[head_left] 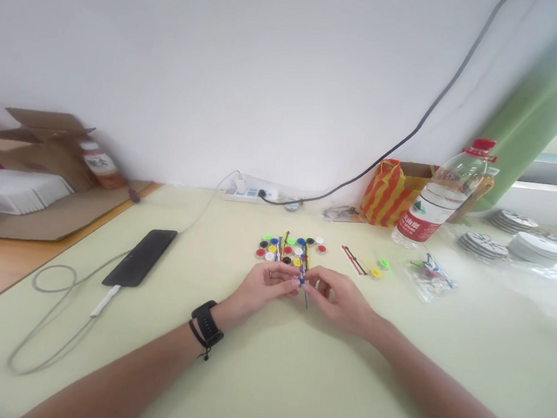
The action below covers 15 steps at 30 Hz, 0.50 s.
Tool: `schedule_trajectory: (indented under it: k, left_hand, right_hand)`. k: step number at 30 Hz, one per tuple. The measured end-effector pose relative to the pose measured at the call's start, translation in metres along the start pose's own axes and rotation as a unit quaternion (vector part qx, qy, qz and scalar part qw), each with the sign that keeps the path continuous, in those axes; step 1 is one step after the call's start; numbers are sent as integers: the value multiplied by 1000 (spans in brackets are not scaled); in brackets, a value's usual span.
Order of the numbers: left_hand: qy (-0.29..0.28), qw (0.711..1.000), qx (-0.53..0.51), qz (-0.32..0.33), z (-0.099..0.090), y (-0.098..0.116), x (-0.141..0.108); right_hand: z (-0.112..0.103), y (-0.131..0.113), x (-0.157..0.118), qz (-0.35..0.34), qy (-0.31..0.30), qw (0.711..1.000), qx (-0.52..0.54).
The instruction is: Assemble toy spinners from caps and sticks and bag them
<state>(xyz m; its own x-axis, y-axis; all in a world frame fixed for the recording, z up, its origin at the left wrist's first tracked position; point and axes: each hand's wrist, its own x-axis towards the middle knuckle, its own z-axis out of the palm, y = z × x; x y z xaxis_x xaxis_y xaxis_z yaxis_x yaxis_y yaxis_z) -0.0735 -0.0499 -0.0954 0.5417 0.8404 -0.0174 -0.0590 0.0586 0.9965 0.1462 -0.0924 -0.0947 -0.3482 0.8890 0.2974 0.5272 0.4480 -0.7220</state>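
Note:
My left hand (263, 286) and my right hand (336, 297) meet over the table, thumbs and fingers pinched together. Between their fingertips is a small blue plastic piece with a thin blue pointer (306, 299) sticking down toward me. Fingers cover most of it. Just beyond lie several small round plastic caps (288, 250) in red, white, black, yellow, blue and green. Thin coloured pointers (280, 246) lie among them. Right of these are a red and a black pointer (354, 260), a yellow cap (376, 273) and a green cap (383, 264).
A phone (139, 257) with a cable lies left, near a cardboard box (47, 142). A power strip (250, 191) is by the wall. On the right stand a water bottle (435, 197), a striped bag (385, 193), a plastic packet (429, 276) and stacked discs (483, 246).

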Motion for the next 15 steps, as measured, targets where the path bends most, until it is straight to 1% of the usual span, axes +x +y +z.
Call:
schedule_trajectory:
  k: [4, 8, 9, 11, 14, 15]
  left_hand:
    - [-11, 1000, 11, -5, 2, 3, -2]
    - [1, 1000, 16, -13, 6, 8, -3]
    - [2, 1000, 18, -14, 6, 8, -3]
    - [1, 1000, 24, -17, 6, 9, -3]
    - [0, 999, 34, -20, 6, 9, -2]
    - [-2, 999, 37, -21, 6, 8, -2]
  right_hand:
    - [2, -3, 0, 7, -17, 1000, 0]
    - [-1, -2, 1, -3, 4, 1000, -15]
    - [-5, 1, 2, -3, 22, 999, -28]
    - [-19, 11, 5, 1, 78, 995, -70]
    - [-51, 37, 8, 23, 188, 968, -165]
    - [-63, 47, 9, 34, 213, 956, -198]
